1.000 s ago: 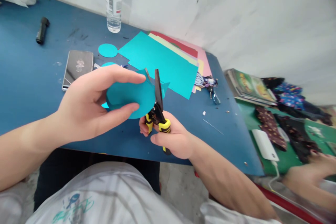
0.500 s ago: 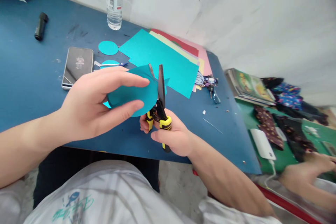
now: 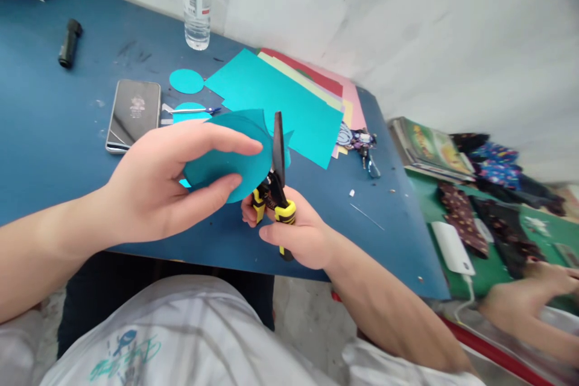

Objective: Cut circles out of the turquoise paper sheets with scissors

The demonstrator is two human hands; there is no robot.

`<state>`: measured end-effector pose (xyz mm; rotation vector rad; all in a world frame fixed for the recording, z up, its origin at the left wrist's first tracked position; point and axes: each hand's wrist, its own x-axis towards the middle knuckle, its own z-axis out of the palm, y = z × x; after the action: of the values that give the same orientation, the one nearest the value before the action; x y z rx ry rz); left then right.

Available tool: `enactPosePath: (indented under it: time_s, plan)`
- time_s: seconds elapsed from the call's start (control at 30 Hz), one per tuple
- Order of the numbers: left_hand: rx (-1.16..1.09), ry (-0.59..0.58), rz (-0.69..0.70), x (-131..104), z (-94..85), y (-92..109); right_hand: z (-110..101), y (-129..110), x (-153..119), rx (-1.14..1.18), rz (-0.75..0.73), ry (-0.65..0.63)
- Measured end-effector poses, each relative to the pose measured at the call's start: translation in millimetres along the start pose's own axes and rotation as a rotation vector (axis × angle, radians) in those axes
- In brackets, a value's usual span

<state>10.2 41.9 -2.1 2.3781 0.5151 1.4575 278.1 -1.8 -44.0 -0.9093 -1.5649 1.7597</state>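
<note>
Between thumb and fingers, my left hand (image 3: pixel 167 178) grips a teal sheet of paper (image 3: pixel 226 160), its lower right edge cut to a curve and a pointed corner left at the top. My right hand (image 3: pixel 294 226) is wrapped round the yellow and black handles of a pair of scissors (image 3: pixel 278 160). One dark blade stands upright in front of the paper's right edge; the other is hidden behind the paper. Past my left hand, a teal paper oval (image 3: pixel 187 81) lies on the blue table, and a compass-like metal tool (image 3: pixel 192 111) rests over another teal piece.
Teal sheets (image 3: pixel 280 108) cover a stack of coloured paper. A phone (image 3: pixel 133 114), a water bottle (image 3: pixel 197 12), a black flashlight (image 3: pixel 70 43) and keys (image 3: pixel 364 142) lie or stand around. At right, another person's hand (image 3: pixel 529 295) is near a white power bank (image 3: pixel 452 247).
The paper has turned slightly in my left hand, its pointed top corner shifting right. The far scissor blade's tip, visible before, is now behind the paper. My right hand has hardly moved.
</note>
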Motion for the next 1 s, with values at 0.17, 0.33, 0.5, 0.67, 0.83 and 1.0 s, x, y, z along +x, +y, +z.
enactPosePath:
  time_s: [0.17,0.33,0.5,0.67,0.83,1.0]
  plan:
    - [0.078,-0.080,-0.150,-3,-5.3,11,0,1,0,0.002,-0.011,0.000]
    - [0.062,0.000,-0.141,-4,-5.0,13,0,1,-1,0.062,0.019,-0.006]
    - [0.112,0.027,-0.084,-2,-1.5,7,0,1,-1,0.091,0.031,-0.002]
    - [0.143,0.020,-0.092,-1,-3.3,8,1,3,-1,0.087,0.024,0.017]
    - [0.157,0.010,-0.091,-1,-3.1,10,2,4,-1,0.097,0.022,0.017]
    - [0.144,-0.016,-0.114,-2,-3.4,11,3,1,-1,0.108,0.049,0.028]
